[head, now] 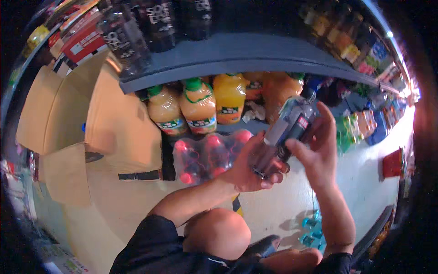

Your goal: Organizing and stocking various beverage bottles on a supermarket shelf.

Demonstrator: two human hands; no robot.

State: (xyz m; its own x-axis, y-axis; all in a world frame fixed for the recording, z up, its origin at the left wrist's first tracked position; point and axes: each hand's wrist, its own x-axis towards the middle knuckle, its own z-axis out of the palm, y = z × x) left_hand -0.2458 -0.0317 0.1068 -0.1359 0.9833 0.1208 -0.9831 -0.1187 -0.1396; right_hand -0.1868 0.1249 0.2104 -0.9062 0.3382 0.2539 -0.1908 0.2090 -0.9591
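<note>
A clear plastic bottle (291, 132) with a dark label and a dark blue cap is held tilted in front of the lower shelf. Its lower end rests in my left hand (248, 166), the fingers wrapped around it from beneath. My right hand (318, 150) grips the bottle's right side, with the thumb lying on the label and the index finger beside the shoulder. Just left of my left hand is a shrink-wrapped pack (207, 156) of bottles with red caps. Behind it stand orange juice jugs (198, 109) with green caps and a yellow one (229, 97).
An open cardboard box (123, 130) stands at the left. Above the jugs runs a grey shelf (239, 51) carrying dark-labelled bottles (123, 41). Blue-capped bottles (313, 231) are on the floor by my right forearm. A red container (393, 163) sits at far right.
</note>
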